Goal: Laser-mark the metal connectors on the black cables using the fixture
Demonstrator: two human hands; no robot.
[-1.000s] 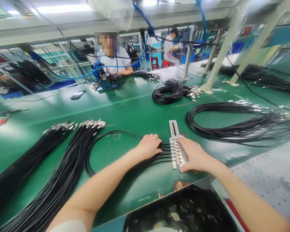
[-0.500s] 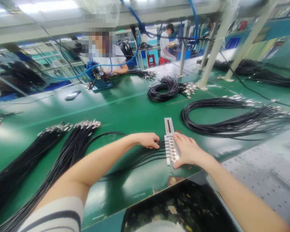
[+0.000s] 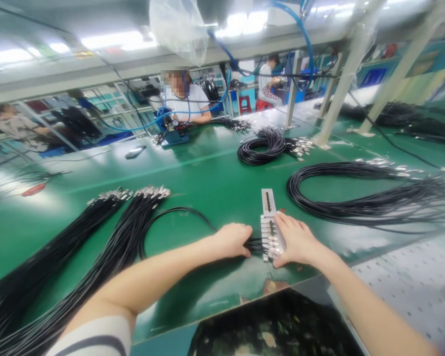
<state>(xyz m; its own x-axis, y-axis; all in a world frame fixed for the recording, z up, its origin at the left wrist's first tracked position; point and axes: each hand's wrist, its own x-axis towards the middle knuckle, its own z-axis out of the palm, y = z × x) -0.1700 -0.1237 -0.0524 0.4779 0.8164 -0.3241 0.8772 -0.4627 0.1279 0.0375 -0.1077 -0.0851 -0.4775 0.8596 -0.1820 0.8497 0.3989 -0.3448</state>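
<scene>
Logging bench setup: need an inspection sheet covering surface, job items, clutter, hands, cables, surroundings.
Surface: green tabletop, glossy, showing reflections.
Job items: slotted metal block with metal connectors along its nearer part; slotted metal plate at its far end.
Clutter: flat phone-like device; red object, too blurred to identify.
Hands: left hand, fingers curled on black cables; right hand, fingers spread against the block's right side.
Cables: two long bundles left; coil and looped bundle right.
Surroundings: co-worker behind blue bench device with gauge.
</scene>
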